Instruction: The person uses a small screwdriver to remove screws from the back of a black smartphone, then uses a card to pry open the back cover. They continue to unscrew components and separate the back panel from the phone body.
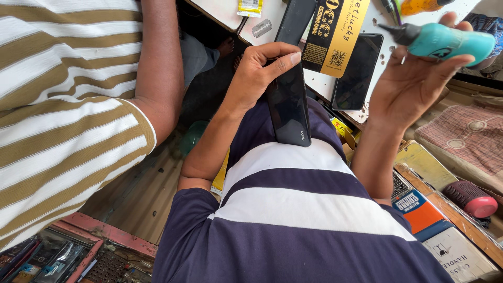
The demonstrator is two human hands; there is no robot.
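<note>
black phone [289, 105] upright against torso | teal bottle [445, 41] tilted, nozzle leftward

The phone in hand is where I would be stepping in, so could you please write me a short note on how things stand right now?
Left hand: gripping a black phone, back side up, its lower end braced against the wearer's striped shirt.
Right hand: fingers wrapped around a teal squeeze bottle, dark nozzle pointing left, clear of the phone.
White table: a second dark phone, a yellow-and-black card, a razor blade.
Done: phone lifted, bottle in hand.
Left: nothing visibly applied to the phone yet.
</note>
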